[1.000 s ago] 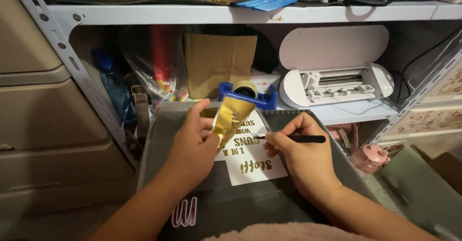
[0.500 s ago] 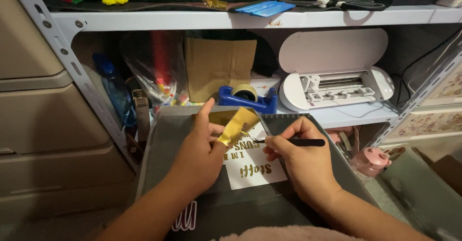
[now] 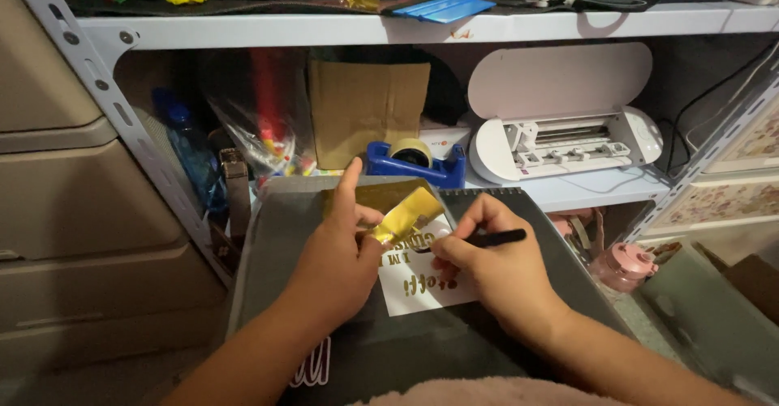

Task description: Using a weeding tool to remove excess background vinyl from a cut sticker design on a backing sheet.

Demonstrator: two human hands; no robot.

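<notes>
My left hand (image 3: 337, 256) pinches gold foil (image 3: 403, 216); right hand (image 3: 495, 268) grips the pen (image 3: 491, 238) on the sheet (image 3: 422, 280). A hard pull could tear the foil.

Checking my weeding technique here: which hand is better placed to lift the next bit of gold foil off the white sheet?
Probably the right hand: it grips the black pen-like tool with its tip down on the white sheet. The left hand is busy pinching the peeled gold strip.

shelving: white metal rack (image 3: 122, 122), pretty cluttered
left: beige plastic drawers (image 3: 73, 211)
light: dim, kinda shadowy under the shelf
</notes>
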